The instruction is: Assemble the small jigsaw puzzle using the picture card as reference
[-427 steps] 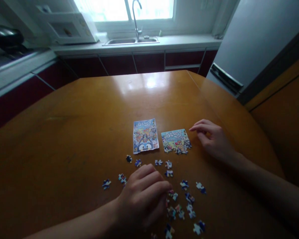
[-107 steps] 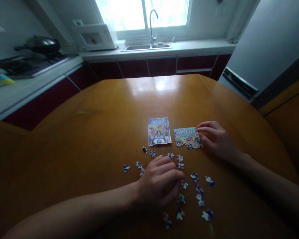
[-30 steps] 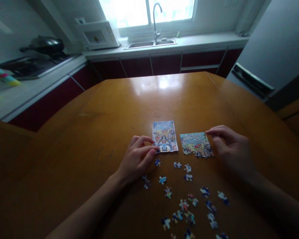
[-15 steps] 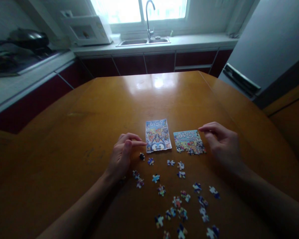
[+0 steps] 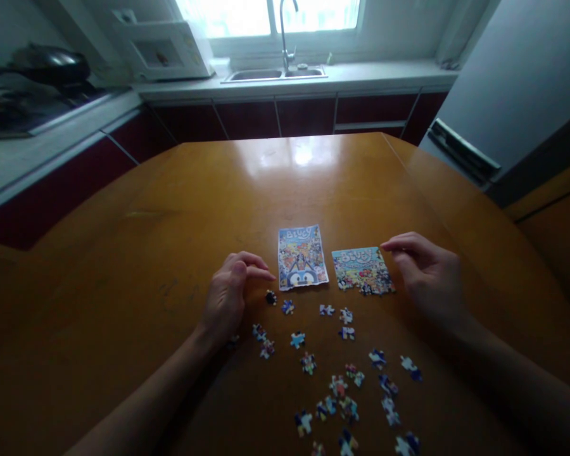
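A picture sheet [image 5: 303,256] with a cartoon dog and a "Bluey" title lies flat on the table. Right of it lies a partly joined jigsaw puzzle [image 5: 362,269], its lower edge uneven. My left hand [image 5: 228,291] rests left of the sheet, holding nothing, fingers stretched toward the sheet's lower left edge but apart from it. At the joined puzzle's upper right corner is my right hand [image 5: 430,272]; its index fingertip touches or nearly touches that corner, with the thumb apart below. A dark puzzle piece [image 5: 270,297] lies just by my left fingertips.
Several loose puzzle pieces [image 5: 339,386] are scattered over the near part of the wooden table [image 5: 209,202]. Beyond the table are a sink [image 5: 256,75], a microwave [image 5: 164,50] and a stove with a pan [image 5: 52,65]. A fridge [image 5: 508,82] stands at the right.
My left hand has drawn back slightly to the left, its fingertips leaving the picture sheet's edge. My right hand stays at the puzzle's corner. The view has shifted slightly.
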### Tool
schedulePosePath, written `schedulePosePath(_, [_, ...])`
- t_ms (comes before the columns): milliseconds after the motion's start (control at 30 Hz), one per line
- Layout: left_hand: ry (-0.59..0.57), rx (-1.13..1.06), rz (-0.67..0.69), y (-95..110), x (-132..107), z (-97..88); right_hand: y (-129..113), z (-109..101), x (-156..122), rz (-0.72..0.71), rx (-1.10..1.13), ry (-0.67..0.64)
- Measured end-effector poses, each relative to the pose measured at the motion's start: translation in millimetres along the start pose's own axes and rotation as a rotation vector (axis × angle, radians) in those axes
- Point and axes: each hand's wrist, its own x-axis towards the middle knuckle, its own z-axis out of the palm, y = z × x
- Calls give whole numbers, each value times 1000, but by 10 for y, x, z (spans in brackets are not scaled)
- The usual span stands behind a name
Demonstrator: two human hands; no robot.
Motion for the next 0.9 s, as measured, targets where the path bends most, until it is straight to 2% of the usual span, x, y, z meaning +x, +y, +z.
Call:
schedulePosePath(300, [0, -14, 41, -36, -12, 4, -25, -8, -15, 8, -19, 9])
schedulePosePath(900, [12, -21, 12, -13, -6, 14, -41, -41, 6, -6, -21, 33])
